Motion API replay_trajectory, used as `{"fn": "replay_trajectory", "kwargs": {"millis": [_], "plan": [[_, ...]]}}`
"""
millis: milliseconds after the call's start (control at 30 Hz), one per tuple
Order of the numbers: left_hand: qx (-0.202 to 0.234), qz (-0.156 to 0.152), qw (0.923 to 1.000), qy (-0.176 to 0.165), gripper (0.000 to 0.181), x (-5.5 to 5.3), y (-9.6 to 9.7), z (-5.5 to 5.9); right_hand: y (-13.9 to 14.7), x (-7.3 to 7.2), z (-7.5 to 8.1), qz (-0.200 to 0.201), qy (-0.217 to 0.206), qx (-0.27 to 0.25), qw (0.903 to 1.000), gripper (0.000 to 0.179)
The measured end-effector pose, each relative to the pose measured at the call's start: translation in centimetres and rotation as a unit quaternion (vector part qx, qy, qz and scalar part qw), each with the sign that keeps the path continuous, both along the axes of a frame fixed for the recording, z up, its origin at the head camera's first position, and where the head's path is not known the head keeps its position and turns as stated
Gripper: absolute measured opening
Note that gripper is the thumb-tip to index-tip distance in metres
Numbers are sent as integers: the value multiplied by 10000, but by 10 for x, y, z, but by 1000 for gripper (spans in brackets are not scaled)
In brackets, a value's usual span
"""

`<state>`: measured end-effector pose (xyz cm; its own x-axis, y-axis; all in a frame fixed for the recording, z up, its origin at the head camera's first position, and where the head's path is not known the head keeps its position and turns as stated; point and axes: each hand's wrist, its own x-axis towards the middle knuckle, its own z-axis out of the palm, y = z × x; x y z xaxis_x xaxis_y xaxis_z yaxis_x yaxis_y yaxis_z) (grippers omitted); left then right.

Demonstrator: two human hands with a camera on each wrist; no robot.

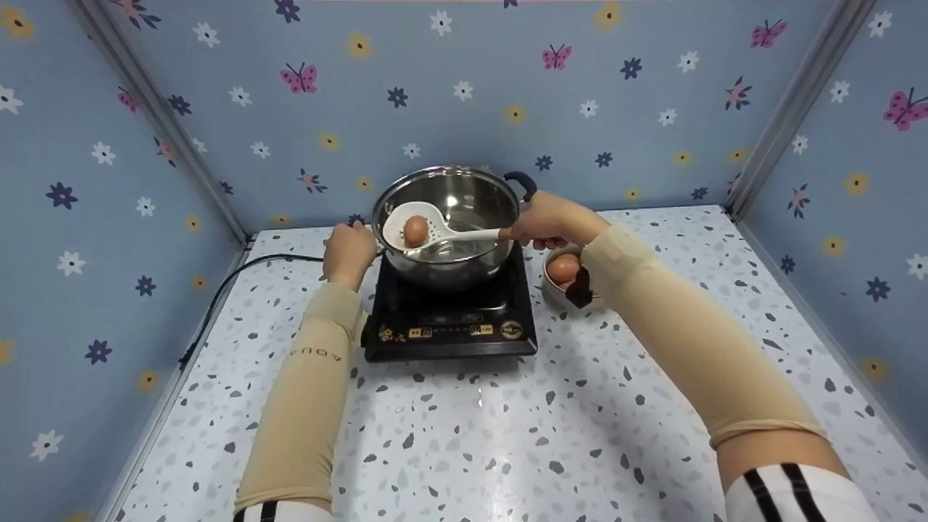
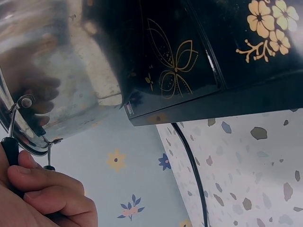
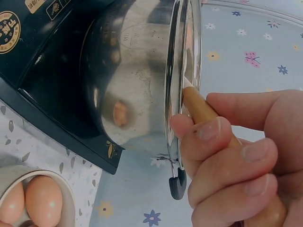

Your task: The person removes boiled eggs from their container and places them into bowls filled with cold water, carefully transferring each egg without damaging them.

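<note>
In the head view my right hand (image 1: pixel 545 219) grips the wooden handle of a white slotted spoon (image 1: pixel 473 235). One brown egg (image 1: pixel 415 231) lies in the spoon's bowl, within the rim of a steel pot (image 1: pixel 449 274). The right wrist view shows the fingers (image 3: pixel 232 182) curled round the wooden handle (image 3: pixel 202 106) beside the pot's rim. At the pot's left side, my left hand (image 1: pixel 349 254) holds the pot's black handle (image 2: pixel 10 150), its fingers (image 2: pixel 57 191) wrapped round it in the left wrist view.
The pot stands on a black induction cooker (image 1: pixel 449 330), whose cord (image 1: pixel 239 270) runs off left. To the right, partly behind the right forearm, a white bowl (image 3: pixel 69 194) holds brown eggs (image 3: pixel 43 201). A flowered wall (image 1: pixel 464 94) rises behind the speckled table (image 1: pixel 449 442).
</note>
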<state>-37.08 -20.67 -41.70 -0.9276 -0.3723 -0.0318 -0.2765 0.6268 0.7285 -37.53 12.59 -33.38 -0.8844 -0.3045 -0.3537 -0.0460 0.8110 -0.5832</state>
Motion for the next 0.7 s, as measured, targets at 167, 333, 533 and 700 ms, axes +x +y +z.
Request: {"fn": "replay_trajectory", "kwargs": {"millis": [167,333,533,700], "plan": [[43,-31,10000,22,56,0,0,-1,5,3,2,-4,82,39,10000,34],[81,-33,9999,70,56,2,1,-1,13,4,6,-43,45,72,10000,33],[56,-37,9999,93,58,4,1,-1,25,4,8,-60,-12,-84,9999,29],[57,-105,9999,111,59,4,0,0,37,5,11,-206,-57,-138,9997,28]]}}
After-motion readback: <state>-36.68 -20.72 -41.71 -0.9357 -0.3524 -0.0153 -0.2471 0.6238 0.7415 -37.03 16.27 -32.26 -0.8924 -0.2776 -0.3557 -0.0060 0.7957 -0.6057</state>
